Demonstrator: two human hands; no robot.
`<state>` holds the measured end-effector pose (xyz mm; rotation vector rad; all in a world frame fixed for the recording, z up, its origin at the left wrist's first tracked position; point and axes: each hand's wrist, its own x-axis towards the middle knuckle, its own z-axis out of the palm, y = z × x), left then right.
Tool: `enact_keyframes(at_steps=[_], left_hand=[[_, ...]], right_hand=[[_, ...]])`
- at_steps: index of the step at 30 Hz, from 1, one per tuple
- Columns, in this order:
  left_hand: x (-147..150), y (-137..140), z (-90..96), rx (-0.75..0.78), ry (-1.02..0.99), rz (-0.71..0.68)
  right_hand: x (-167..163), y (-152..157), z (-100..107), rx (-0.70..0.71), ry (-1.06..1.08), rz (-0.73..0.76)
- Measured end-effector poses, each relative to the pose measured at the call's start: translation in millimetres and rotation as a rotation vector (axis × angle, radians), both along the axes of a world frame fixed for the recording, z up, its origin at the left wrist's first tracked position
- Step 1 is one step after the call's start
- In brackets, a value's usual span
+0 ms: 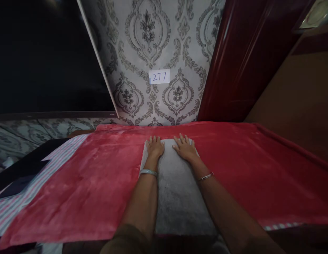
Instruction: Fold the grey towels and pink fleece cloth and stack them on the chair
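A grey, fuzzy piece of cloth lies flat as a long rectangle, reaching from the near edge toward the wall. At its far left corner rests my left hand, palm down with the fingers spread. My right hand lies flat on the far right corner, its fingers apart too. Neither hand grips anything. Under the grey cloth a red plush blanket covers the surface. My forearms run along both sides of the cloth and hide parts of its long edges.
Patterned wallpaper bears a paper label reading 277. A large black screen stands at the back left. Dark red wooden trim rises at the right. Striped fabric and a dark flat item lie at the left.
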<state>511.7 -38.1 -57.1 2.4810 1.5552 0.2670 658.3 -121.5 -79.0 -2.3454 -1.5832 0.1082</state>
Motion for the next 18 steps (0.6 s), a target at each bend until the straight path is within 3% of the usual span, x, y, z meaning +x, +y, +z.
enact_keyframes(at_steps=[5,8,15,18], left_hand=[[0,-1,2.4,-0.020,-0.002,-0.015],[-10,-7,5.9,-0.016,0.011,-0.120],[-72,-64,3.5,-0.048,0.102,-0.526],[-97,-79,-3.2,-0.006,0.061,-0.556]], right_hand=[[-5,-14,2,-0.073,0.011,0.003],[-1,-18,7,-0.118,-0.003,0.028],[1,-26,15,-0.124,0.015,0.063],[-4,-40,15,-0.138,0.017,0.076]])
